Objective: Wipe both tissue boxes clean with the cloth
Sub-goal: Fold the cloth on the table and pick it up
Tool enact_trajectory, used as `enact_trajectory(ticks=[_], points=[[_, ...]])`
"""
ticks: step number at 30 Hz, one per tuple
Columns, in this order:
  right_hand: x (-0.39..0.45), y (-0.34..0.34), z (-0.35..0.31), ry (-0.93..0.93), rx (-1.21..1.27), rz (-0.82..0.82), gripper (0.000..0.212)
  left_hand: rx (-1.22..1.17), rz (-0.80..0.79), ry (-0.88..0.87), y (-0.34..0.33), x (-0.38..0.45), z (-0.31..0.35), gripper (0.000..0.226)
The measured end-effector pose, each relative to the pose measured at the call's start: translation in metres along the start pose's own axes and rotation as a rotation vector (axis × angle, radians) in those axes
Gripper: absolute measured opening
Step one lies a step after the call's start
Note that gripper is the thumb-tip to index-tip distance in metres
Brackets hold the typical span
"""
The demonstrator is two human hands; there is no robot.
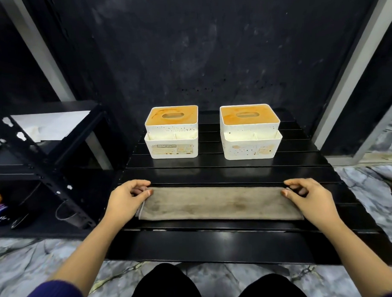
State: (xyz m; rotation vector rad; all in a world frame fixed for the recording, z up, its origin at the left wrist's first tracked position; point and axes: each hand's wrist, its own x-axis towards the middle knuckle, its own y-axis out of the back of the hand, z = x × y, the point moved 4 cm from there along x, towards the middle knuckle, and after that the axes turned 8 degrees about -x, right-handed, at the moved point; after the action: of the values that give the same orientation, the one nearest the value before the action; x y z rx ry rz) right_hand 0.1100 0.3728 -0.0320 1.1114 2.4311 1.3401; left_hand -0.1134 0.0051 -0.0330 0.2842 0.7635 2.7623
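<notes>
A person sits at a low black slatted table [238,242]. A grey-brown cloth [217,203], folded into a long strip, lies across the near half of the table. The left hand [125,200] pinches the cloth's left end between thumb and curled fingers; the right hand [307,194] pinches the right end likewise. Two white tissue boxes with orange-stained lids stand side by side at the far edge, well apart from the cloth: the left box [172,132] and the right box [250,131]. Both show dark specks and brownish smears on their fronts.

The step in hand appears to be readying the cloth. It is done well by gathering the strip into a compact pad with a cleaner face outward, since the upper face already looks soiled, and by freeing one hand to steady a box while wiping.

The left box carries a label reading "TISSUE HOLDER"; the right box's label is too worn to read.
</notes>
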Motion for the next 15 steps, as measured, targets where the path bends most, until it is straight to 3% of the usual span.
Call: enact_trajectory(ticks=[6, 9, 15], points=[[-0.032, 0.013, 0.002, 0.051, 0.059, 0.043, 0.027, -0.012, 0.089, -0.109, 0.009, -0.027, 0.005, 0.027], [-0.049, 0.019, 0.003, 0.106, 0.061, -0.007, 0.021, 0.005, 0.069, -0.139, 0.013, -0.043, 0.003, 0.022], [-0.056, 0.02, 0.006, 0.169, -0.097, -0.139, 0.03, 0.037, -0.007, -0.154, 0.011, -0.057, -0.001, 0.025]])
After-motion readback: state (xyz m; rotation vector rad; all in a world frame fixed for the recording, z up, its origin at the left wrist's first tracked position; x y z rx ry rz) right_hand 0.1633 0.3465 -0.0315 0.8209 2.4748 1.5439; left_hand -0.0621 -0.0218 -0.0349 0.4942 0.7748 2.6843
